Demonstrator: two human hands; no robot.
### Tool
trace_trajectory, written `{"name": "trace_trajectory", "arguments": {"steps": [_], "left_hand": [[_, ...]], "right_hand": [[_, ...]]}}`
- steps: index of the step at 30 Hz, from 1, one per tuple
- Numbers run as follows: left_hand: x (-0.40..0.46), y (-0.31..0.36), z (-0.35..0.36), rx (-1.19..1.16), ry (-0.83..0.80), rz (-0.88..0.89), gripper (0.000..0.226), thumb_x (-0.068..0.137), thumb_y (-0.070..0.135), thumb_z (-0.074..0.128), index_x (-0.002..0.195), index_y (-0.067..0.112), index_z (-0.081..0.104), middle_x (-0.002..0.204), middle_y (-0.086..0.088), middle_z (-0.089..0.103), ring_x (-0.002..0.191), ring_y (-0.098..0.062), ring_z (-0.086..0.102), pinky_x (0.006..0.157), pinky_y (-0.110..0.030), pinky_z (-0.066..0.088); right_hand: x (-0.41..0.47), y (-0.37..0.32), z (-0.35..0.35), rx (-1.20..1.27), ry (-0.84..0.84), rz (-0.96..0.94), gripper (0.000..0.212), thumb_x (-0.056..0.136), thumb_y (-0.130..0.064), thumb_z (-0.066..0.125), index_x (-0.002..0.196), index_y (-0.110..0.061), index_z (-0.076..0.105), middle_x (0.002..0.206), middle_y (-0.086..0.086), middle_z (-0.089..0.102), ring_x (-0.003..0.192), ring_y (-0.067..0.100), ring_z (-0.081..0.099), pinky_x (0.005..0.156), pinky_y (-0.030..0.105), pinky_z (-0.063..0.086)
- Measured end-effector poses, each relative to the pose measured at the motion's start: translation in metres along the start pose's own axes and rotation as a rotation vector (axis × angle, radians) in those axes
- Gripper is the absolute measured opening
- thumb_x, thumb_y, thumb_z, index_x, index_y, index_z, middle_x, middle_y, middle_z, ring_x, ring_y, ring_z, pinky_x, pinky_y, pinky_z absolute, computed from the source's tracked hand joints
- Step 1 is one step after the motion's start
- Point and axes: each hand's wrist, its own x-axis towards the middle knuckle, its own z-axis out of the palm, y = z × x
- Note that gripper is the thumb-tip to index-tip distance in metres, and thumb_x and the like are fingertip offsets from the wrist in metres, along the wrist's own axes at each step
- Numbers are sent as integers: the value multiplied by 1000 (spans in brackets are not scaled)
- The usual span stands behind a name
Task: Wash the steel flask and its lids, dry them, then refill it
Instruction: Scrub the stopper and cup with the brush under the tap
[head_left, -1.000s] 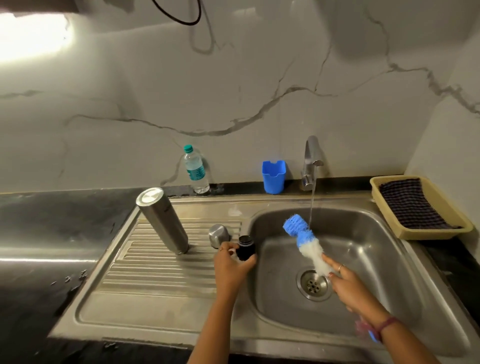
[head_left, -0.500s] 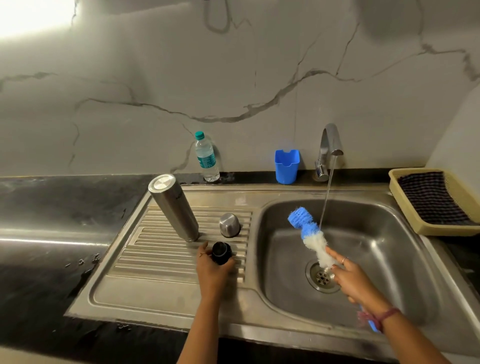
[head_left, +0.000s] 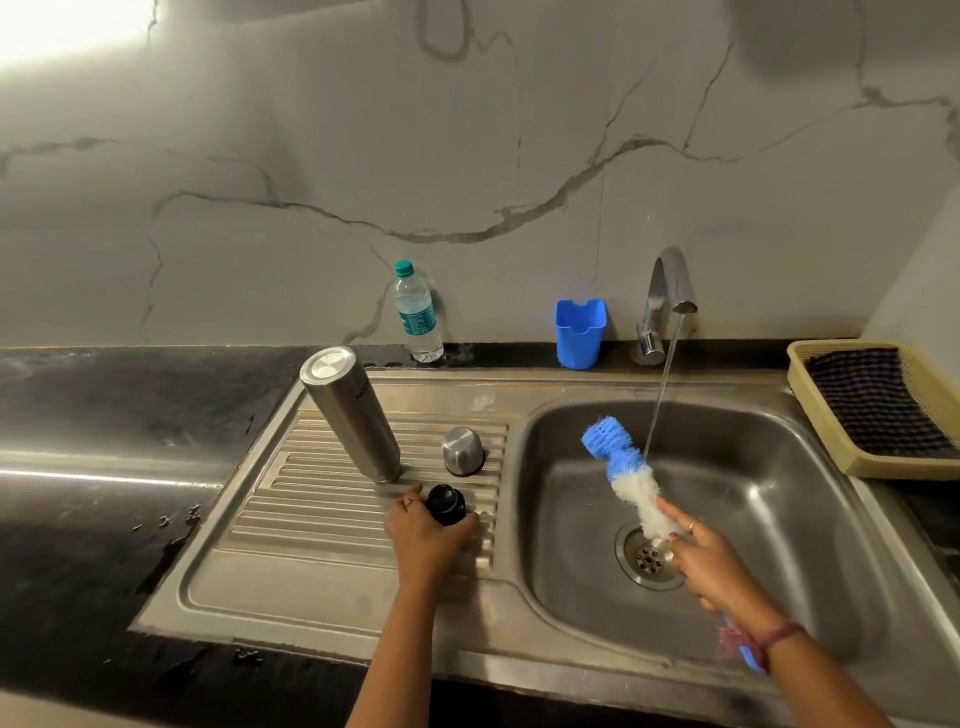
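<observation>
Left hand (head_left: 428, 535) cups the round black inner lid (head_left: 445, 503) on the ribbed steel drainboard (head_left: 322, 514); right hand (head_left: 714, 566) grips a fluffy blue-and-white bottle brush (head_left: 626, 475).

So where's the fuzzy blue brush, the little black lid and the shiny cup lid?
brush (head_left: 605, 439), head view, on its blue bristle tip.
black lid (head_left: 445, 503), head view, on its rounded top.
steel cup lid (head_left: 462, 451), head view, on its shiny side.
</observation>
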Motion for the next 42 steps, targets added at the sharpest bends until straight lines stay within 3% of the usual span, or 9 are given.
{"name": "trace_trajectory", "arguments": {"steps": [7,13,18,22,29,32,34,37,42], "left_hand": [[17,37,-6,23,43,92,86,82,54,70,149,11,37,145,-17,36,138,-36,30,115,-44,24],[49,80,1,110,-98,95,83,87,42,71,150,6,31,149,-18,36,138,-35,32,111,-43,33],[63,84,15,276,-158,71,73,88,37,72,145,4,39,141,-19,43,131,-36,40,106,-42,39],[67,84,18,275,-96,67,56,90,29,68,136,6,48,135,-20,48,128,-38,43,103,-40,40],[67,109,35,-68,-145,72,68,78,33,79,136,8,52,129,-12,57,119,-30,54,98,-40,49],[61,127,51,-553,-331,-148,52,80,33,78,121,6,60,113,-13,64,98,-24,62,72,-32,55],[48,142,59,-857,-501,-349,35,86,28,71,111,6,59,104,-16,62,95,-25,62,76,-36,57],[34,156,80,-1039,-581,-497,24,91,26,68,104,9,57,109,-18,61,111,-31,60,101,-50,49],[13,175,112,-1098,-638,-562,28,92,30,68,98,6,56,104,-19,58,106,-33,58,103,-50,49]], "right_hand": [[-7,-6,-5,-8,-3,5,50,97,1,38,140,-23,44,83,4,64,25,0,33,29,10,23],[-15,-8,-13,-95,-28,-22,49,97,2,37,140,-20,43,65,-15,34,28,-8,41,32,8,32],[-15,3,-22,-174,-65,-32,47,97,0,39,139,-20,43,61,-21,36,32,-10,41,36,7,34],[-6,26,-32,-248,-73,-31,46,98,-9,39,139,-29,44,38,-17,44,38,-1,35,42,11,28],[0,51,-49,-333,-78,-48,48,99,-18,35,137,-48,33,58,-4,44,52,10,38,51,24,31],[-1,56,-59,-337,-40,-45,48,99,-23,36,128,-60,25,58,-1,50,52,11,41,52,27,36],[-2,60,-67,-351,-13,-56,48,99,-29,39,129,-64,25,72,3,64,57,15,53,61,33,48],[-6,55,-80,-326,73,-68,44,98,-31,43,140,-41,30,79,0,65,69,18,62,68,34,51],[-15,41,-100,-332,155,-163,44,97,-31,49,139,-26,39,77,2,62,69,15,60,66,34,53]]}}
